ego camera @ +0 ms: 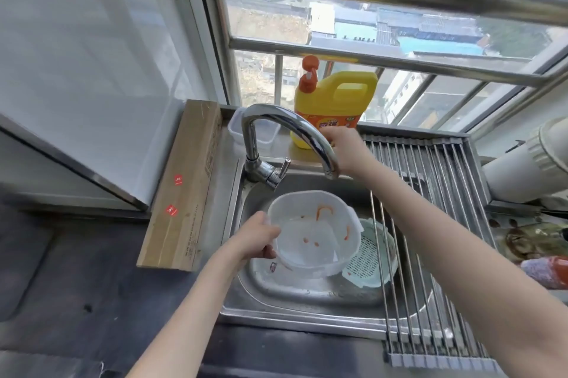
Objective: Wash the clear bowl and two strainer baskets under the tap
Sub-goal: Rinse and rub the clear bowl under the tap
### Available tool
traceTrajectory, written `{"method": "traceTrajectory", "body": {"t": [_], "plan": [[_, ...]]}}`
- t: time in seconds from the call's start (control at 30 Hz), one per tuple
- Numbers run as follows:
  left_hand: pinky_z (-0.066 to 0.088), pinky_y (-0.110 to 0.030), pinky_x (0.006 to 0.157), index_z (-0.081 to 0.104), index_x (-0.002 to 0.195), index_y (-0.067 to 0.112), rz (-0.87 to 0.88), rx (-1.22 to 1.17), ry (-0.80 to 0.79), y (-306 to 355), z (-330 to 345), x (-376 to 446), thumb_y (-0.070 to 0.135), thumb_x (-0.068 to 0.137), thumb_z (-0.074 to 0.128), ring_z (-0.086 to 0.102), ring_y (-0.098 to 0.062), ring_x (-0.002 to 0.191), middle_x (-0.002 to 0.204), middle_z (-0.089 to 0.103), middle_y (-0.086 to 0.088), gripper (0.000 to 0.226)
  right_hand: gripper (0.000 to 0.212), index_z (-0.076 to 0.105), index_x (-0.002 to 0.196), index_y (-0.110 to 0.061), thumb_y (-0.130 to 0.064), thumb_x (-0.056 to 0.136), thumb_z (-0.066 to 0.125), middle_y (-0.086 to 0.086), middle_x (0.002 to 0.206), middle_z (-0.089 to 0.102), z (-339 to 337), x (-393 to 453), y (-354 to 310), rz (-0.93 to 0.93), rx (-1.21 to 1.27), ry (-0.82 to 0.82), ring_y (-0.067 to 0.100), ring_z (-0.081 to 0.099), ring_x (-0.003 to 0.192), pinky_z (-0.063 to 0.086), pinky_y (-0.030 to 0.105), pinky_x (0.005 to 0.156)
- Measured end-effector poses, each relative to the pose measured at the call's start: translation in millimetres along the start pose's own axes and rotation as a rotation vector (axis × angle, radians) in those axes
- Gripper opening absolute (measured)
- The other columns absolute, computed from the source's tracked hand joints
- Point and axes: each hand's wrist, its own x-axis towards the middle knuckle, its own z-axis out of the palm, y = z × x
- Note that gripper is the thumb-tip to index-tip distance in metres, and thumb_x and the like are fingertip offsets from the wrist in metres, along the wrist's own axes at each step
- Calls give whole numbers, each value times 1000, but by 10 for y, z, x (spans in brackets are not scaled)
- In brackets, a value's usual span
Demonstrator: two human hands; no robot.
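My left hand (pixel 258 239) grips the left rim of a white translucent basket (pixel 316 239) smeared with orange-red stains and holds it tilted over the sink (pixel 233 254). Beneath it lies a clear bowl (pixel 264 273) with a small red label. A pale green strainer basket (pixel 372 254) leans in the sink to the right, partly under the rack rods. My right hand (pixel 347 147) reaches behind the curved tap spout (pixel 310 135), fingers curled at the spout above the basket. No water runs from the tap.
A roll-up metal rack (pixel 436 193) covers the sink's right half. A yellow detergent jug (pixel 332 101) and a lidded clear box (pixel 242 128) stand on the sill behind the tap. A long cardboard box (pixel 184 187) lies left of the sink. The tap lever (pixel 284 167) points right.
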Motion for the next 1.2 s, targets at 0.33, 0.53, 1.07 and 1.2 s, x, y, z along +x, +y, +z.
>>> {"method": "traceTrajectory", "body": {"t": [0.33,0.53,1.07,1.2], "plan": [[52,-30,51,42,108,4,273,45,61,1088,31,26,14,93,41,58,-17,42,75,50,-10,18,22,59,108,-14,-13,92,44,5,82,60,-978,675,-434,-154,52,366,14,52,66,44,26,58],[41,-19,40,43,65,11,302,-9,115,1322,-66,138,-3,91,33,48,-10,32,40,46,1,31,34,58,115,-13,-36,98,39,8,112,63,-895,1514,-898,-253,-145,113,26,55,101,44,35,86],[32,-44,64,44,69,15,297,-96,39,1309,-237,330,14,89,30,48,-18,40,59,45,-13,24,73,56,122,-24,-69,90,8,4,119,61,-379,1874,-714,-88,-316,-182,26,54,110,41,43,93],[29,-40,60,43,70,17,316,-92,17,1357,-232,281,17,91,31,49,-12,36,58,43,-8,24,79,61,111,-14,-68,91,7,5,108,64,-479,1872,-792,-136,-234,-128,25,58,103,40,44,97]]}}
